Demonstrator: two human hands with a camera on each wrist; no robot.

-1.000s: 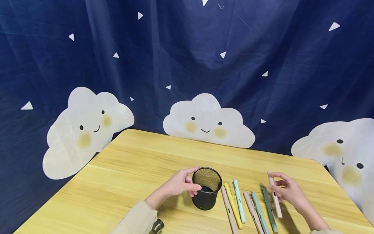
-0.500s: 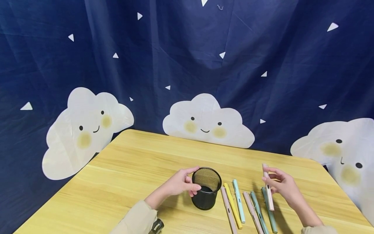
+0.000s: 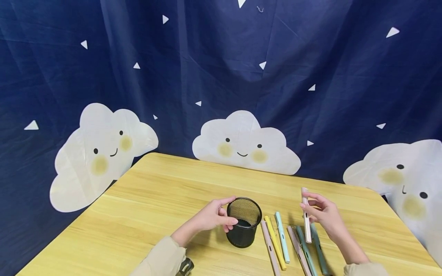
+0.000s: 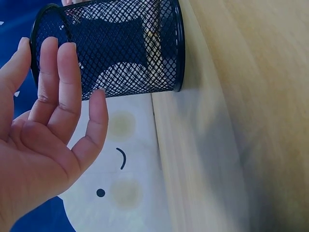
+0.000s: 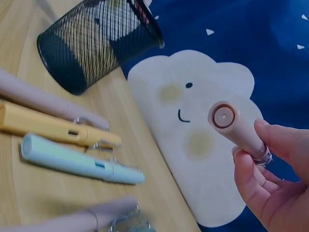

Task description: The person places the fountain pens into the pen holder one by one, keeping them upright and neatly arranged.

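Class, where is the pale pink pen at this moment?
In the head view the pale pink pen is lifted off the table in the right hand, above the row of pens lying to the right of the black mesh cup.

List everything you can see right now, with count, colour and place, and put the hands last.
Mesh pen cup: 1, black, upright on the table, left of the pens.
Pens lying on the table: 6 in a row right of the cup: pink, yellow, light blue, pink, teal, dark green.
Held pen: 1, pale pink, lifted clear of the row, near upright.
Table: 1, light wood.
Backdrop: 1, dark blue cloth with white triangles and three smiling white clouds.
Sleeves: 2, beige, at the bottom edge.
Left hand: touching the cup's left side near the rim, fingers fairly straight.
Right hand: pinching the held pen.
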